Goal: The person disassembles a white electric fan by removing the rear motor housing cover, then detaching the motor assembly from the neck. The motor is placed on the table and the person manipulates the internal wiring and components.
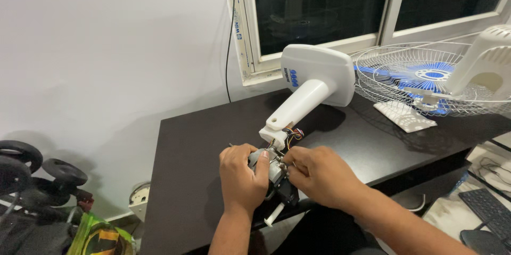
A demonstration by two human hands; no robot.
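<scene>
Gripping fan motor (274,172) between both hands' fingers (262,163).

Both hands close together, fingers curled.
Left hand (242,178) clasped with thumb up; right hand (322,175) pinching at its fingertips.

Bright indoor light from above, dark window (319,5), soft shadows, sharp focus

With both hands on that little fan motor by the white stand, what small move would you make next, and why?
Probably keep the left hand clamped on the motor while the right hand goes on working the small part pinched at its top. Short coloured wires tie the motor to the white stand, so pulling it away looks unwise.
</scene>
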